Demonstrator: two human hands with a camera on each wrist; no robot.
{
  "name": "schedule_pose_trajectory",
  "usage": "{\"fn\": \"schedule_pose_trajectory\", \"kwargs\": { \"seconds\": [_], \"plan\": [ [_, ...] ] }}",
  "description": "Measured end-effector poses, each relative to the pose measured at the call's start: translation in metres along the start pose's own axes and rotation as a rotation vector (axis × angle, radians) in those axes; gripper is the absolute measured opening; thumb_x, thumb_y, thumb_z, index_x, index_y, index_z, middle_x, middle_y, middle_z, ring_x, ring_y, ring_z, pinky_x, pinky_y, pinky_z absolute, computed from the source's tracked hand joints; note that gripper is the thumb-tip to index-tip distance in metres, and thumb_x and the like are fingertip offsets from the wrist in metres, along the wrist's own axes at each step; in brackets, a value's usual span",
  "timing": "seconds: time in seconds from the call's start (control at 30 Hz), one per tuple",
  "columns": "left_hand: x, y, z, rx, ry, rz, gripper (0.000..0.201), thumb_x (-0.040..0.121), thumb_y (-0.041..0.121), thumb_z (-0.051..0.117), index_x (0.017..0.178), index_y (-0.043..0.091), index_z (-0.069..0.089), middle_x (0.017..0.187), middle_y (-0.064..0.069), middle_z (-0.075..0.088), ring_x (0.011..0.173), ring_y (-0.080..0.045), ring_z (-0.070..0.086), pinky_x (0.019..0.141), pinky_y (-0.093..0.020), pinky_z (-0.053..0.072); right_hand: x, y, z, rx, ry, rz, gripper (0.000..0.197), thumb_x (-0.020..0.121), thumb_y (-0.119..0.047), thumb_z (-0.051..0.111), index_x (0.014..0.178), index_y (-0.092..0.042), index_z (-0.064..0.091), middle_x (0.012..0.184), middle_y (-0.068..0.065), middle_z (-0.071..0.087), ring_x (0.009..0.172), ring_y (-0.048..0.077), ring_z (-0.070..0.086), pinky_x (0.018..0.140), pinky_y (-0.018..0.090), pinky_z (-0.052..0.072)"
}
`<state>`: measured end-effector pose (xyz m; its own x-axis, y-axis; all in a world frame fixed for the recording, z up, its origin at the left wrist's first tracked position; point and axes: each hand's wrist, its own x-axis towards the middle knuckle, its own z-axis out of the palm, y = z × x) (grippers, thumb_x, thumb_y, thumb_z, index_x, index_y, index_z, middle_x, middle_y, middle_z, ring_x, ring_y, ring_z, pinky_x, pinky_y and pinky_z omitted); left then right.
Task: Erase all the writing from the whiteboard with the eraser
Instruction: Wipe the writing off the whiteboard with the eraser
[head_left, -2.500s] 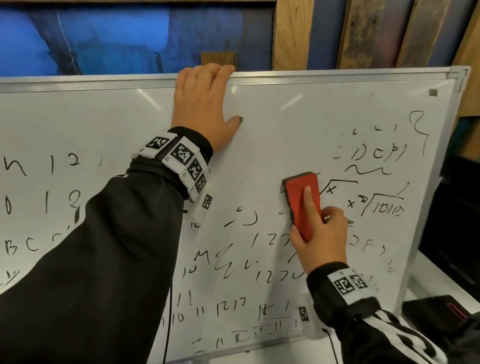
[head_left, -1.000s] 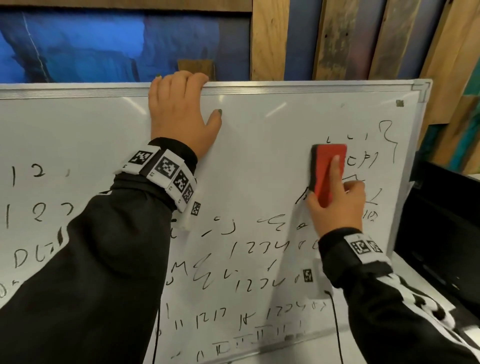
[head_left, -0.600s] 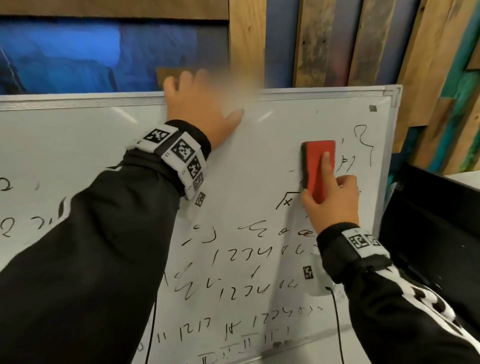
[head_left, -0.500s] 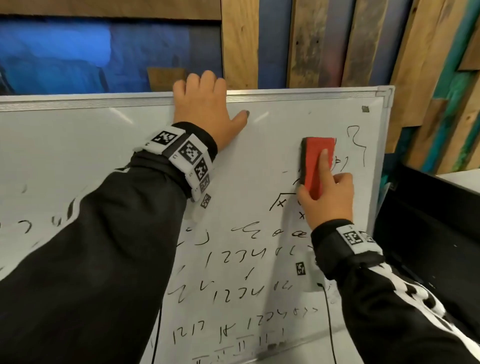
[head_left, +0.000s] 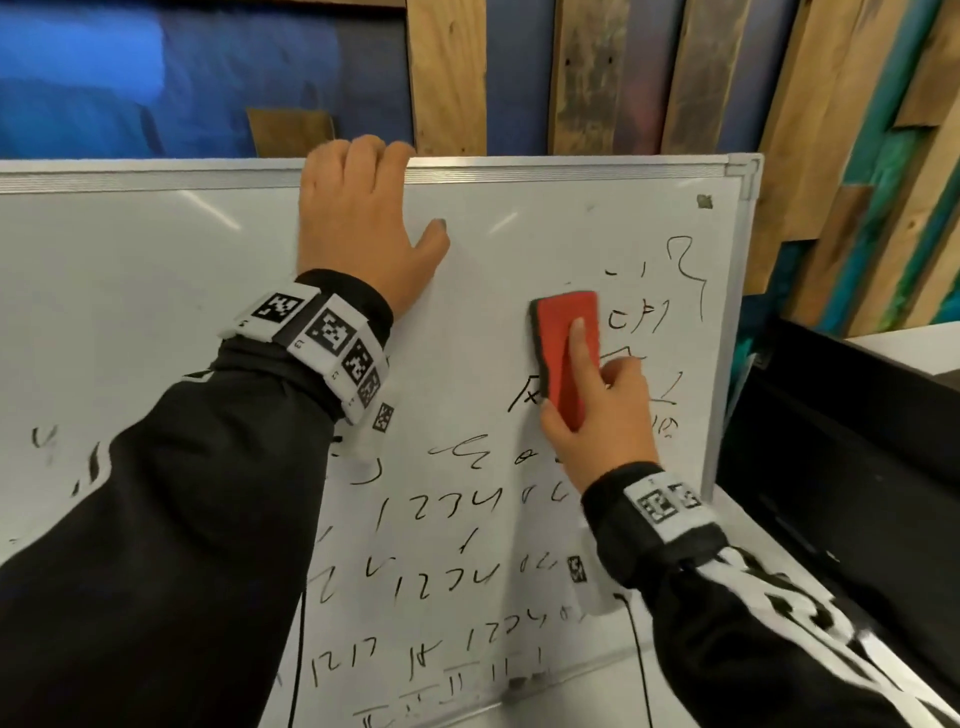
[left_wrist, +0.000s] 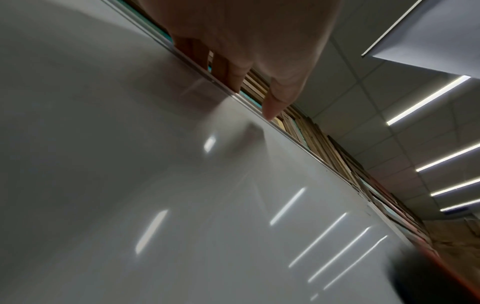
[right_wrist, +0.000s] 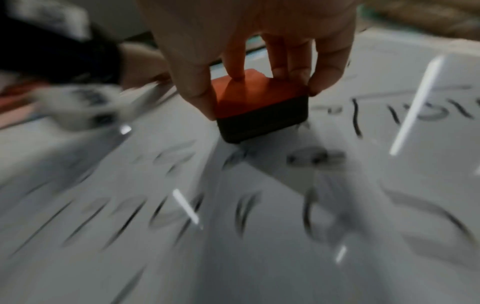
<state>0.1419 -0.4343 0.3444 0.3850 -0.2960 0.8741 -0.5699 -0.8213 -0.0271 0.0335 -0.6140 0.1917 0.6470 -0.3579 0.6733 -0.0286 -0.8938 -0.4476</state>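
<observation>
The whiteboard (head_left: 156, 270) stands upright before me, with black writing over its right and lower parts and a wiped patch at the upper middle. My right hand (head_left: 597, 415) grips the red eraser (head_left: 563, 332) (right_wrist: 257, 96) by its sides, index finger along its back, and presses its dark felt against the board beside a square-root sign. My left hand (head_left: 358, 223) (left_wrist: 249, 41) holds the board's top edge, fingers curled over the frame and thumb flat on the front. The board's surface (left_wrist: 155, 185) (right_wrist: 259, 205) fills both wrist views.
A wall of wooden planks (head_left: 597, 78) and a blue picture (head_left: 156, 78) rise behind the board. A black case (head_left: 857, 441) stands just right of the board's right frame (head_left: 727, 322). A white table top (head_left: 753, 525) lies below.
The eraser has moved up and to the right across the board, wiping marks near the square-root sign, then slightly down. My left hand shifted right along the top edge. My head turned right.
</observation>
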Motion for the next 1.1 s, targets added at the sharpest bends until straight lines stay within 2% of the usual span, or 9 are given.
{"fn": "schedule_pose_trajectory", "kwargs": {
  "seconds": [0.1, 0.2, 0.33, 0.4, 0.6, 0.77, 0.87, 1.0, 1.1],
  "plan": [
    [0.000, 0.000, 0.000, -0.031, -0.003, -0.015, 0.058, 0.081, 0.046, 0.045, 0.128, 0.012, 0.045, 0.124, -0.011, 0.048, 0.118, -0.033, 0.037, 0.104, -0.040, 0.025, -0.045, 0.001, 0.021, -0.064, -0.114, -0.064, 0.088, 0.084, -0.045, 0.051, 0.144, -0.042, -0.013, 0.100, 0.002, 0.031, 0.087, 0.018, 0.039, 0.081, 0.037, 0.047],
    [-0.001, -0.002, 0.000, -0.049, -0.004, -0.013, 0.060, 0.081, 0.047, 0.043, 0.129, 0.012, 0.045, 0.125, -0.010, 0.048, 0.119, -0.033, 0.037, 0.104, -0.038, 0.023, -0.049, 0.017, 0.018, -0.048, -0.127, 0.080, 0.090, 0.086, -0.045, 0.051, 0.137, -0.048, -0.024, 0.101, 0.001, 0.030, 0.088, 0.016, 0.040, 0.086, 0.037, 0.047],
    [-0.002, -0.001, -0.001, -0.050, -0.004, -0.016, 0.059, 0.080, 0.046, 0.045, 0.129, 0.013, 0.044, 0.125, -0.010, 0.048, 0.119, -0.032, 0.037, 0.104, -0.038, 0.023, 0.003, 0.016, -0.005, -0.007, -0.019, 0.139, 0.085, 0.087, -0.043, 0.053, 0.146, -0.040, -0.008, 0.101, 0.000, 0.029, 0.089, 0.017, 0.043, 0.089, 0.033, 0.046],
    [-0.002, 0.001, -0.001, -0.052, 0.006, -0.023, 0.059, 0.079, 0.046, 0.045, 0.128, 0.013, 0.045, 0.124, -0.009, 0.048, 0.119, -0.032, 0.037, 0.104, -0.037, 0.024, 0.010, 0.010, -0.006, 0.024, -0.006, 0.136, 0.084, 0.087, -0.043, 0.052, 0.146, -0.039, -0.007, 0.101, 0.000, 0.029, 0.089, 0.017, 0.043, 0.087, 0.031, 0.046],
    [-0.002, -0.001, 0.000, -0.087, 0.004, -0.032, 0.059, 0.078, 0.045, 0.045, 0.127, 0.013, 0.045, 0.122, -0.010, 0.048, 0.119, -0.033, 0.036, 0.104, -0.037, 0.023, -0.066, 0.008, 0.023, -0.055, -0.170, 0.063, 0.092, 0.086, -0.045, 0.050, 0.136, -0.046, -0.028, 0.101, 0.000, 0.029, 0.088, 0.015, 0.039, 0.085, 0.034, 0.046],
    [-0.001, 0.000, -0.001, -0.092, -0.018, -0.044, 0.059, 0.077, 0.046, 0.044, 0.127, 0.014, 0.044, 0.124, -0.010, 0.046, 0.119, -0.033, 0.035, 0.104, -0.038, 0.024, -0.003, 0.009, 0.001, 0.023, -0.014, 0.167, 0.085, 0.088, -0.045, 0.050, 0.146, -0.038, -0.011, 0.101, 0.001, 0.030, 0.089, 0.019, 0.043, 0.088, 0.034, 0.046],
    [-0.002, 0.001, -0.002, -0.094, -0.012, -0.041, 0.059, 0.077, 0.046, 0.045, 0.127, 0.014, 0.044, 0.124, -0.010, 0.047, 0.119, -0.032, 0.036, 0.105, -0.039, 0.024, 0.017, 0.006, -0.007, 0.060, 0.054, 0.240, 0.085, 0.088, -0.044, 0.052, 0.146, -0.038, -0.010, 0.100, 0.001, 0.030, 0.090, 0.020, 0.045, 0.087, 0.036, 0.048],
    [-0.003, 0.001, -0.004, -0.083, 0.002, -0.022, 0.060, 0.078, 0.046, 0.045, 0.128, 0.012, 0.045, 0.124, -0.011, 0.047, 0.118, -0.033, 0.037, 0.104, -0.039, 0.024, -0.013, -0.021, 0.009, 0.026, -0.041, 0.033, 0.086, 0.086, -0.046, 0.050, 0.144, -0.043, -0.014, 0.098, 0.000, 0.029, 0.088, 0.019, 0.041, 0.085, 0.034, 0.046],
    [-0.004, 0.001, -0.005, -0.084, 0.005, -0.012, 0.062, 0.077, 0.046, 0.043, 0.128, 0.012, 0.045, 0.123, -0.011, 0.048, 0.117, -0.033, 0.037, 0.104, -0.039, 0.025, 0.007, -0.026, 0.002, 0.011, 0.022, 0.006, 0.084, 0.085, -0.047, 0.049, 0.144, -0.043, -0.011, 0.097, 0.001, 0.030, 0.085, 0.018, 0.040, 0.084, 0.034, 0.046]
  ]
}}
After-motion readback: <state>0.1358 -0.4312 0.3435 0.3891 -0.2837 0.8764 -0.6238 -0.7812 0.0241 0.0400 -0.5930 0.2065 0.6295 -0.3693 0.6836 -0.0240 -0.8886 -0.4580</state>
